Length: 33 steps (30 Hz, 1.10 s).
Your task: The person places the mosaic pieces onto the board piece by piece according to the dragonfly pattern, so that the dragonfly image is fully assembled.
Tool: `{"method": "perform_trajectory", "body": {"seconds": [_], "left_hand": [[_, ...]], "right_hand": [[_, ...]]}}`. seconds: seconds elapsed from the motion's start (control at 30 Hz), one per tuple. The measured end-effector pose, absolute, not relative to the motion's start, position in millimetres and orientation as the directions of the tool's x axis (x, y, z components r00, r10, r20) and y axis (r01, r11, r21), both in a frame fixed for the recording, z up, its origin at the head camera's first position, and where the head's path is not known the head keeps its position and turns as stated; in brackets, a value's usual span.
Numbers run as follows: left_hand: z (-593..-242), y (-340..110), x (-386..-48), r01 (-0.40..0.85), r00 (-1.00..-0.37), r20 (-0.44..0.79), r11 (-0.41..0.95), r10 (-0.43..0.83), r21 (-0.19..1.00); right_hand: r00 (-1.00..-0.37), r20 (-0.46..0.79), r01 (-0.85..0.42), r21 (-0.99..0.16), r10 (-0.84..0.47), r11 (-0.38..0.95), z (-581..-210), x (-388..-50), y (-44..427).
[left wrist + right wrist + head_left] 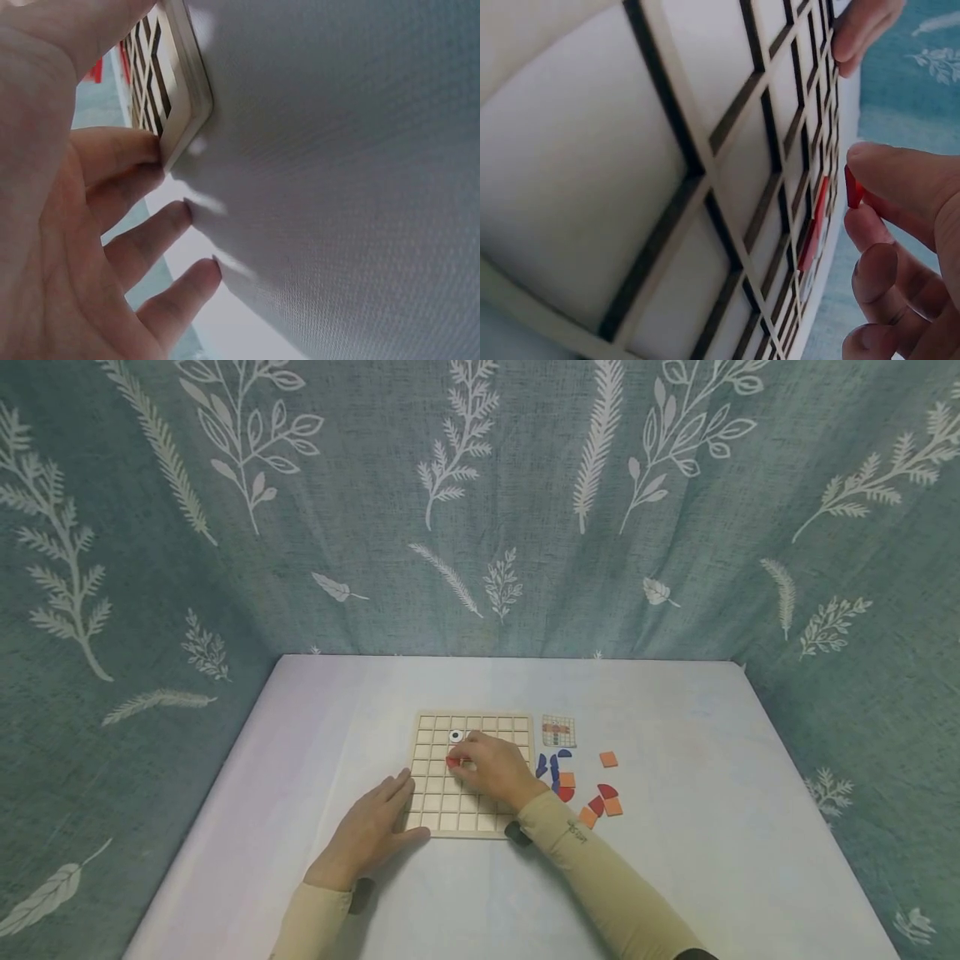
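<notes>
A pale wooden grid board (435, 821) lies on the white table. Over its cells my right hand (497, 770) pinches a small red piece (852, 187) between thumb and forefinger, just off the surface in the right wrist view. Another red piece (814, 225) lies in the grid there. A white tile with a black dot (456, 737) sits in an upper cell, and a second white tile is partly hidden by the right hand. My left hand (369, 833) rests at the board's left edge and near corner, fingers loosely extended and touching the rim.
Right of the board lies a small printed pattern card (558, 732). Below it are several blue pieces (542, 766), orange squares (608, 759) and red rounded pieces (607, 791). A leaf-patterned green cloth (375, 552) stands behind and on both sides of the table.
</notes>
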<state>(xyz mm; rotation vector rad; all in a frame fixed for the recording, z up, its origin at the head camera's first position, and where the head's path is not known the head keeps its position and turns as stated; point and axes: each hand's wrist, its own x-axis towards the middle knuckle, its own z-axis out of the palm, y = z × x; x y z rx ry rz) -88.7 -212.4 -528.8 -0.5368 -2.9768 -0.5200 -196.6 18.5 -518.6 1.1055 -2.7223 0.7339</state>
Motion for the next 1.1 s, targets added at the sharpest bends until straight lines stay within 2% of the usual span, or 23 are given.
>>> {"method": "perform_trajectory", "body": {"seconds": [0.33,0.67,1.1], "left_hand": [[-528.4,-212.7,-88.3,0.377,-0.925,0.172,0.876,0.339,0.3],[-527.6,-211.7,-87.3,0.342,-0.94,0.119,0.882,0.32,0.325],[-526.7,-211.0,-87.0,0.34,-0.941,0.111,0.881,0.321,0.329]], "right_hand": [[-0.748,0.204,-0.655,-0.383,-0.632,0.652,-515.8,-196.7,12.1],[-0.769,0.138,-0.624,-0.379,-0.625,0.684,-515.6,-196.7,10.9],[-0.785,0.12,-0.603,-0.37,-0.607,0.707,-514.5,-195.7,10.0]]}}
